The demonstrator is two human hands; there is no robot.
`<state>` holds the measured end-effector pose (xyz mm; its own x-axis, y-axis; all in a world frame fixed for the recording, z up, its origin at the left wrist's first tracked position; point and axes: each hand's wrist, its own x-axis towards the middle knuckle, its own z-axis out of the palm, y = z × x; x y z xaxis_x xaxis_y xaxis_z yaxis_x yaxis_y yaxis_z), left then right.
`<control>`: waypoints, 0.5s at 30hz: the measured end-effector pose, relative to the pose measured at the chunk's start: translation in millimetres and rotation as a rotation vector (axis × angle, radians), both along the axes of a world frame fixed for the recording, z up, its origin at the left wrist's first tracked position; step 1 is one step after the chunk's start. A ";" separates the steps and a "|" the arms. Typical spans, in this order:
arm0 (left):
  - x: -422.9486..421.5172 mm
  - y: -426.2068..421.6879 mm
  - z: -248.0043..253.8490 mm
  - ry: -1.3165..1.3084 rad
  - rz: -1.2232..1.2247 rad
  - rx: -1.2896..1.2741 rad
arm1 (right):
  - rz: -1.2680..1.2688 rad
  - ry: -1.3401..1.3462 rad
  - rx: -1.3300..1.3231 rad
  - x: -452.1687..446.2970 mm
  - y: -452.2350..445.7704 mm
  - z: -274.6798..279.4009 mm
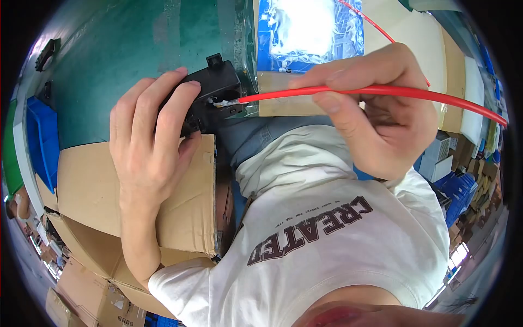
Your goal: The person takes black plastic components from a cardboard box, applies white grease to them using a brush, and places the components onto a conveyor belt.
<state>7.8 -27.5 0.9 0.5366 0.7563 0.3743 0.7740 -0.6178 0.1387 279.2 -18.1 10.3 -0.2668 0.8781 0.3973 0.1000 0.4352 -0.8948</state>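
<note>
My left hand (150, 122) is wrapped round a black plastic housing (220, 80) with an opening on its right side. White paste (224, 102) shows at that opening. Between the thumb and fingers of my right hand (376, 103) is a long red rod (283, 95), pinched partway along its length. The rod's left tip, with whitish paste on it, reaches the opening of the housing; how deep it goes cannot be made out. Above and between the hands lies a blue tray (264, 46) smeared with white paste.
A second thin red rod (376, 24) crosses the top right. The green work surface (109, 65) bears a small black part (48, 54) at far left. Blue bins (42, 136) stand at the left edge. An open cardboard box (131, 191) is under my left forearm.
</note>
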 end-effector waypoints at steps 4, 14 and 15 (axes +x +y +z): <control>-0.5 0.6 4.7 -0.019 0.033 -0.067 | -0.085 0.075 -0.038 7.8 -5.8 8.8; -8.8 14.5 5.4 -0.322 0.286 -0.327 | -0.292 0.434 0.210 44.3 3.3 -14.4; -11.2 17.5 7.3 -0.356 0.359 -0.401 | -0.339 0.396 0.200 49.8 1.7 -17.7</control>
<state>-3.4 -10.0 8.2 0.1189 0.9838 0.1341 0.7867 -0.1758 0.5917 328.9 -16.4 -7.4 0.2215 0.7860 0.5772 -0.0631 0.6022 -0.7958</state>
